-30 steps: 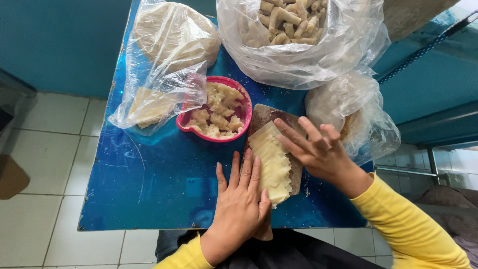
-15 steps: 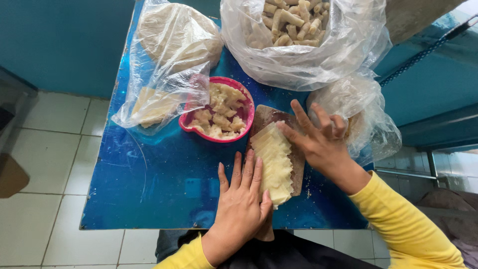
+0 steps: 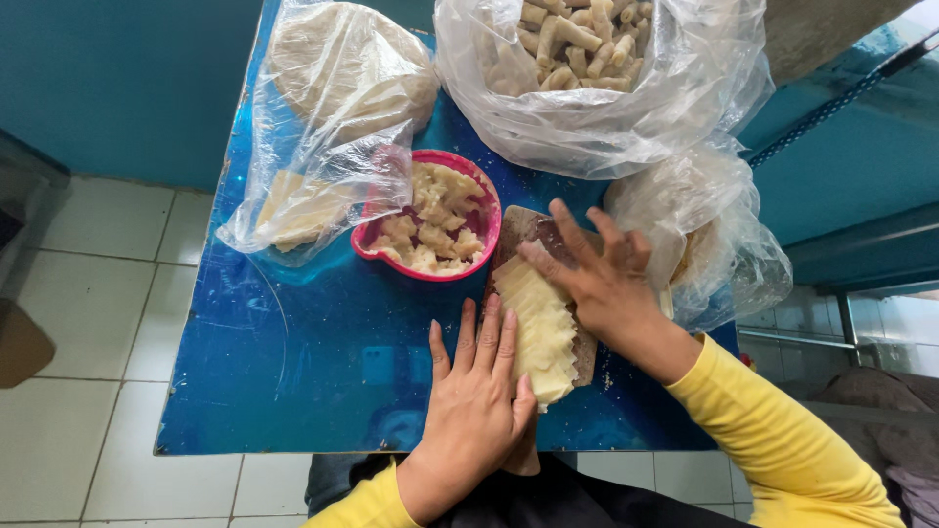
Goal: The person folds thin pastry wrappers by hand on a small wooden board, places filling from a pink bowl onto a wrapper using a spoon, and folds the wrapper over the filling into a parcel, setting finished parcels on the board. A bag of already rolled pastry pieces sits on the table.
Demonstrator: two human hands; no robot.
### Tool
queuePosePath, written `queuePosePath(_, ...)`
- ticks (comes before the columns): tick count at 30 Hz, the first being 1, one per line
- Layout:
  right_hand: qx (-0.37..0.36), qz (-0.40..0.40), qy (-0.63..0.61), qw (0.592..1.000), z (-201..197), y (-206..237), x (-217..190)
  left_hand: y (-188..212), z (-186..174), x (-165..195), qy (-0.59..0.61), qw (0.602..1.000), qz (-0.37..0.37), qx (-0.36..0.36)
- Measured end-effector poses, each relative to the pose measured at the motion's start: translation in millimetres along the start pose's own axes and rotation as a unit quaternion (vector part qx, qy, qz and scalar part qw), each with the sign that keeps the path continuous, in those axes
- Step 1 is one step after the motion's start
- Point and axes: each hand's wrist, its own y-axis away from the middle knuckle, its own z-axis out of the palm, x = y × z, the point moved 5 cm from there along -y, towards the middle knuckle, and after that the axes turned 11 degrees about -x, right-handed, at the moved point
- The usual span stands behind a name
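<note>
Right hand (image 3: 602,279) lies flat and open, fingers spread and gripping nothing, across the far end of a pale sheet of dough (image 3: 536,328) on a small wooden board (image 3: 533,235), just right of the frame's centre; the dough sheet, its surface folded into pleats, runs its long axis from the upper middle of the frame down toward the person, tilted slightly rightward; the left hand (image 3: 479,391), likewise open and flat with fingers together, holds nothing and rests on the blue table (image 3: 293,372), its fingertips touching the dough's near left edge; the dough thus lies up and to the right of the left hand and directly beneath the right, which is the nearer; touching the board's upper left corner stands a pink bowl (image 3: 484,210) of dough pieces; beyond it, at the upper left, a clear bag of flat dough rounds (image 3: 342,88); at the top centre, a large bag of rolled pieces (image 3: 587,68); at the right edge, a crumpled bag (image 3: 724,225); against the frame one second earlier, the right hand has slid from the dough's right flank up toward its top end, while the left has barely moved.
</note>
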Motion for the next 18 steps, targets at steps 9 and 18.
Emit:
queuePosePath(9, -0.131, -0.073, -0.354, 0.923, 4, 20, -3, 1, 2, -1, 0.013, 1.0, 0.0, -0.007)
queuePosePath(18, 0.013, -0.061, 0.045, 0.997, -12, 41, -18, 1, 2, -1, 0.011, 1.0, -0.002, -0.007)
